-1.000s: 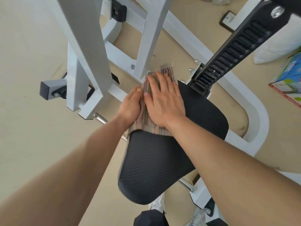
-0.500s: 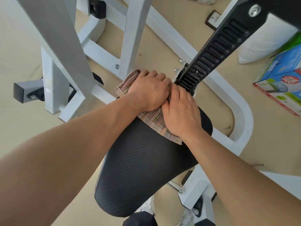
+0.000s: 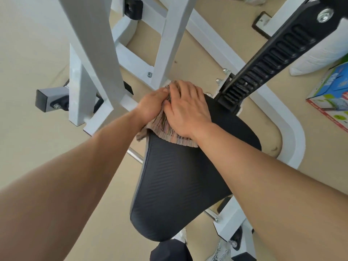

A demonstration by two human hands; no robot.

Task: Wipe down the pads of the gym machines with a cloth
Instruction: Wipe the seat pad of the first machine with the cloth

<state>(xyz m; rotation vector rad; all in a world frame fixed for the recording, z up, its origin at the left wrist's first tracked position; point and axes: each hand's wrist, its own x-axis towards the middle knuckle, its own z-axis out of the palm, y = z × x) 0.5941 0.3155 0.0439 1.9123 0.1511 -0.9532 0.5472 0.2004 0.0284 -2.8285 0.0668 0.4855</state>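
A black textured seat pad (image 3: 180, 185) of a white-framed gym machine fills the middle of the view. A striped, multicoloured cloth (image 3: 163, 131) lies over the pad's far left end and hangs off its left edge. My right hand (image 3: 188, 112) lies flat on top of the cloth, fingers spread, pressing it onto the pad. My left hand (image 3: 150, 106) is curled around the cloth's left side at the pad's edge, touching the right hand. Most of the cloth is hidden under both hands.
White frame posts (image 3: 94, 53) rise close on the left and behind the hands. A black ribbed adjustment bar (image 3: 267, 63) slants up to the right from the pad's far end. A colourful box (image 3: 331, 95) and a white bag (image 3: 320, 53) lie on the beige floor at right.
Both hands slid the cloth from the pad's far right end, by the black bar, back to its far left end. The right hand now lies flat on the cloth.
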